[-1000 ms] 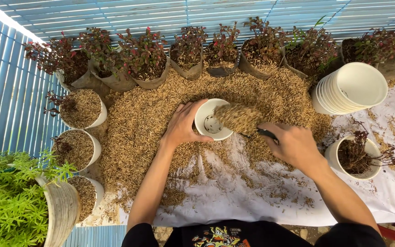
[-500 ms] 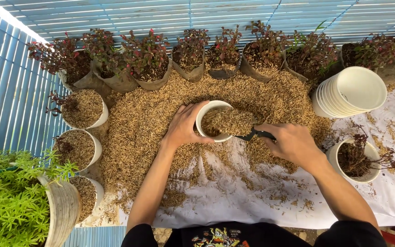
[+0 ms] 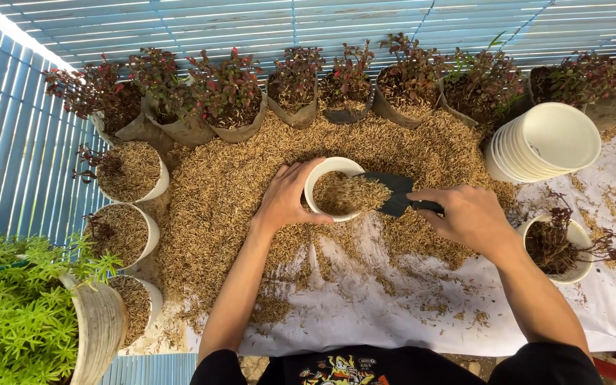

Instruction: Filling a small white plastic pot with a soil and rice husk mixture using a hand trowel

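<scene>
1. Head view, hands: left hand (image 3: 286, 199) is wrapped around the side of a white pot (image 3: 333, 187), tilting its mouth to the right; right hand (image 3: 468, 214) is closed on the handle of a black scoop (image 3: 391, 192), whose blade sits at the pot's mouth with husk on it.
2. Head view, pot: it lies in the middle of a broad heap of rice husk (image 3: 229, 192) spread over a white sheet (image 3: 365, 314), and is already partly filled with husk.
3. Head view, far edge of the sheet: a row of red-leaved plants in brown bags (image 3: 229, 100) lines the heap, close behind the pot.
4. Head view, right side: a stack of empty white pots (image 3: 547, 142) lies on its side just beyond the right hand, and a white pot holding a bare-rooted plant (image 3: 557, 246) stands beside the right wrist.
5. Head view, left edge: three husk-filled white pots (image 3: 130, 171) stand in a line, with a bushy green plant (image 3: 16, 314) in the near left corner.
6. Head view, surroundings: blue slats (image 3: 8, 164) run behind and to the left of everything.
</scene>
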